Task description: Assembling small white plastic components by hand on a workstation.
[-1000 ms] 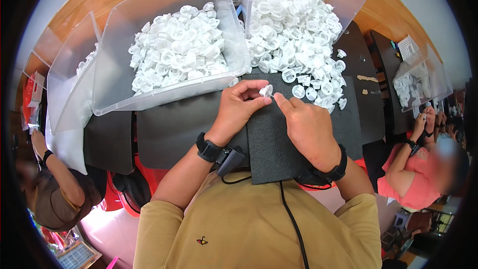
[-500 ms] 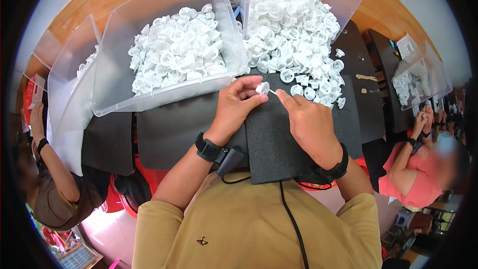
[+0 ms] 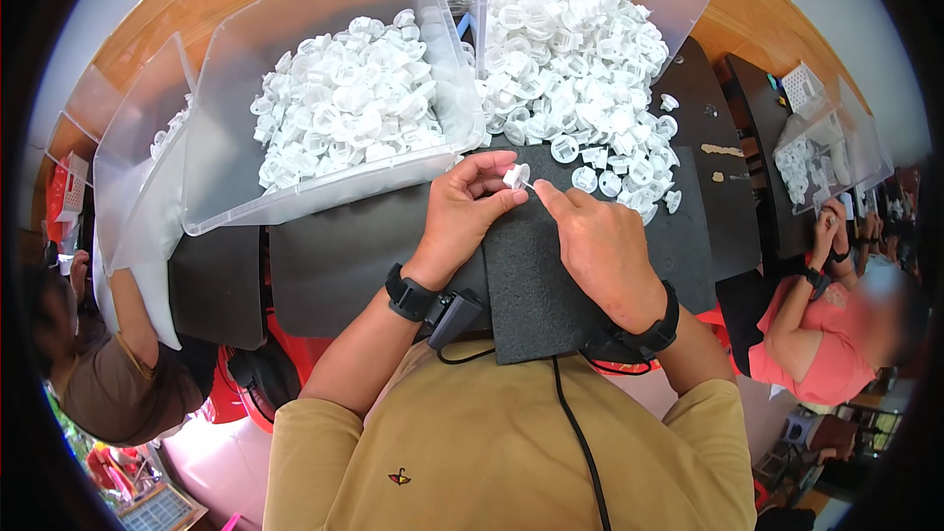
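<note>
A small round white plastic part (image 3: 513, 177) is pinched between the thumb and fingers of my left hand (image 3: 460, 211), above the near edge of the heap. My right hand (image 3: 610, 251) is closed round a thin pale tool (image 3: 528, 186); its index finger stretches along it, and its tip meets the part's right side. Most of the tool is hidden in my palm, so its kind does not show. Both hands are over a black mat (image 3: 536, 285). Just beyond them spreads a heap of similar white parts (image 3: 580, 59), spilling from a clear bin lying tipped (image 3: 693, 0).
Left of the heap stands a clear plastic bin (image 3: 324, 185) full of white parts. A dark table (image 3: 344, 256) lies beneath. Co-workers sit on either side, one in a brown shirt (image 3: 133, 388), one in a pink shirt (image 3: 816, 344). A black cable (image 3: 575, 433) runs down my shirt.
My right hand has shifted slightly left, bringing the tool closer in against the white part. My left hand has hardly moved. The co-worker at left has lowered an arm.
</note>
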### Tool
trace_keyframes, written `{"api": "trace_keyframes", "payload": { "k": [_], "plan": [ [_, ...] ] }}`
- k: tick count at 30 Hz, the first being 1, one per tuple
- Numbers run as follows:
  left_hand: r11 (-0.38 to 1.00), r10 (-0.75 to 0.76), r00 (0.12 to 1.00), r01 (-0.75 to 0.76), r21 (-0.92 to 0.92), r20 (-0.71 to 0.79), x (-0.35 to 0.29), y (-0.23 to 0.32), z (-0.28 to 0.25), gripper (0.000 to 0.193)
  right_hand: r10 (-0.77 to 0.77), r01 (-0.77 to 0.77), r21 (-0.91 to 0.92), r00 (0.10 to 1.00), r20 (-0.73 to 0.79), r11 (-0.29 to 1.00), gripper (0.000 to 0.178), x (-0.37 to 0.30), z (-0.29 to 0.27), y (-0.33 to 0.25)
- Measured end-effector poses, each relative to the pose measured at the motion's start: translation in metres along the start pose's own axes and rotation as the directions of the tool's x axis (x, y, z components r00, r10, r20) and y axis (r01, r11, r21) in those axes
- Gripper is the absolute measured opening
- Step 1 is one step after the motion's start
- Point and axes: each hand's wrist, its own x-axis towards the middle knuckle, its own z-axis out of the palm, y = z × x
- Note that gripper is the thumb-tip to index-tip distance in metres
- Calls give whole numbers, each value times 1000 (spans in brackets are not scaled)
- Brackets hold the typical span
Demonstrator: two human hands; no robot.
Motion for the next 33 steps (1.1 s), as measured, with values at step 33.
{"api": "trace_keyframes", "payload": {
  "k": [33],
  "plan": [
    [998,38,999,-38,43,-17,-1,-2,2,39,-16,16,-19,1000,11,1000,32,1,1,-1]
  ]
}}
